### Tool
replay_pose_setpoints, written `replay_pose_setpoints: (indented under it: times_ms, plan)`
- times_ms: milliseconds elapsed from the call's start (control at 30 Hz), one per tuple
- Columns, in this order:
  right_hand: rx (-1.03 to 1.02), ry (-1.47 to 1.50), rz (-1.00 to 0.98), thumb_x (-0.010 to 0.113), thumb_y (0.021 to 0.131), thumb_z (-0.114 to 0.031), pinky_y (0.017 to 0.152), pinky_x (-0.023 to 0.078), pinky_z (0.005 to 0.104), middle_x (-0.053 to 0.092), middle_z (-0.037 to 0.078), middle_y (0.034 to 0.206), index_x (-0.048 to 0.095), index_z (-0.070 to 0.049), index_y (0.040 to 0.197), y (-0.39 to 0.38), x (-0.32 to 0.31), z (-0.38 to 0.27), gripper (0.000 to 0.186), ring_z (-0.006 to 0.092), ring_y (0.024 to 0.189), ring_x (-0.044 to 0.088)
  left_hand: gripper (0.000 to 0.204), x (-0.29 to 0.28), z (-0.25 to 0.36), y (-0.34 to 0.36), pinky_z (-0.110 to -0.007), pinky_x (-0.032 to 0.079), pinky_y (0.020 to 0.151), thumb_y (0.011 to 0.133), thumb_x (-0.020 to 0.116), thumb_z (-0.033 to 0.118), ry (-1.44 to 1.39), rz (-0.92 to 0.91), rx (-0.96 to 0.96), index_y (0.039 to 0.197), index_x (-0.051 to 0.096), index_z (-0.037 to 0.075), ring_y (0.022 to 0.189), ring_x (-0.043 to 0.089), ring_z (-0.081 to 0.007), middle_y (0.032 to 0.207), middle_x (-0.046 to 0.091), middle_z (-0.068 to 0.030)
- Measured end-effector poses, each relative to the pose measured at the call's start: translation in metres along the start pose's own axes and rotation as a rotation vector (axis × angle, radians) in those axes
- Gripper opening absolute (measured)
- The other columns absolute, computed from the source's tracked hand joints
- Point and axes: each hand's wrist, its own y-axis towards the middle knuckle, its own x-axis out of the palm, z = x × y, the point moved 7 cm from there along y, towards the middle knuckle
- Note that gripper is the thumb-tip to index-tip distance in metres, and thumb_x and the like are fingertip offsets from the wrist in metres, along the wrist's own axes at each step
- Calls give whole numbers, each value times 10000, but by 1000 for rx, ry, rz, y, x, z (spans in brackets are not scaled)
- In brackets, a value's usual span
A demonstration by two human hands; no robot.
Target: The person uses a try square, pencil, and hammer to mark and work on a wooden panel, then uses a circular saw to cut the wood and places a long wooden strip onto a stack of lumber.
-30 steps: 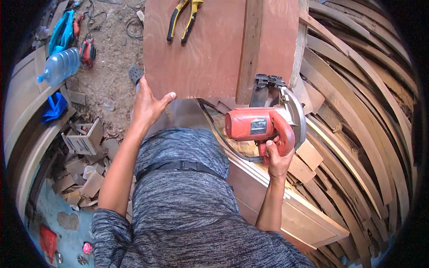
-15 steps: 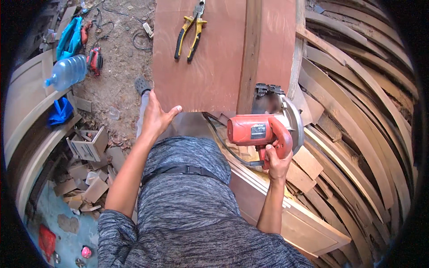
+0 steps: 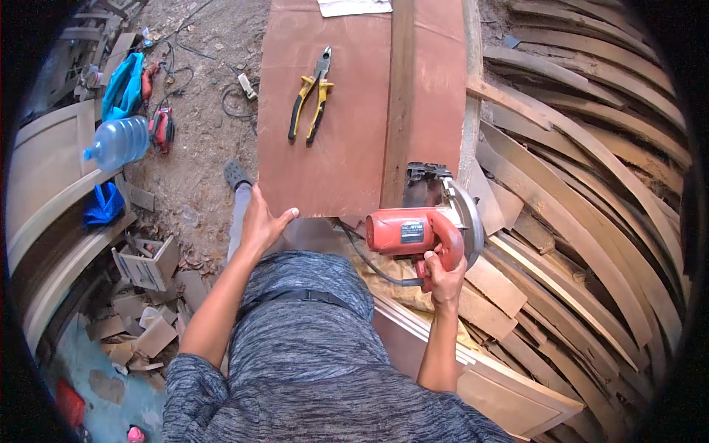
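Observation:
A reddish-brown wooden board (image 3: pixel 325 173) lies ahead of me, with a long narrow wood strip (image 3: pixel 397 96) running along it. My left hand (image 3: pixel 261 223) grips the board's near left corner, thumb near the front edge, the other fingers along the side and partly hidden. In my right hand (image 3: pixel 444 277) is the rear handle of a red circular saw (image 3: pixel 399 230). The saw's base rests at the board's near right end, beside the strip; its blade is hidden. Yellow-and-black pliers (image 3: pixel 314 100) lie on the board, untouched.
Long curved-looking wood planks (image 3: pixel 583 177) are piled at the right. A cable hangs from the saw near my waist. On the left are a blue water jug (image 3: pixel 118 142), a red power tool (image 3: pixel 162 129), a wooden box (image 3: pixel 148 264) and offcuts (image 3: pixel 155 336). White paper (image 3: pixel 354 7) lies on the board's far part.
The whole view has shifted, so the board, pliers and saw sit lower in it, and white paper shows at the top. Both hands keep their holds; the saw stays about level with the board's end.

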Motion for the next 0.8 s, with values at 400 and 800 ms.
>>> replay_pose_setpoints:
  times_ms: [400,800]
  plan:
    - [-27,8,44,678,880,40,522,476,261,594,20,806,620,-22,1016,9,-5,8,160,96,603,571,1027,2,-8,-3,-475,476,1117,766,927,268,15,-16,7,1521,307,-50,1334,581,-433,1429,576,-300]
    - [-52,-20,9,730,859,-8,618,520,258,638,19,954,671,12,1197,20,1,-2,343,88,686,608,1012,-4,-4,-12,-481,467,1116,759,933,263,-15,-13,6,1502,325,-56,1326,573,-455,1407,582,-314]
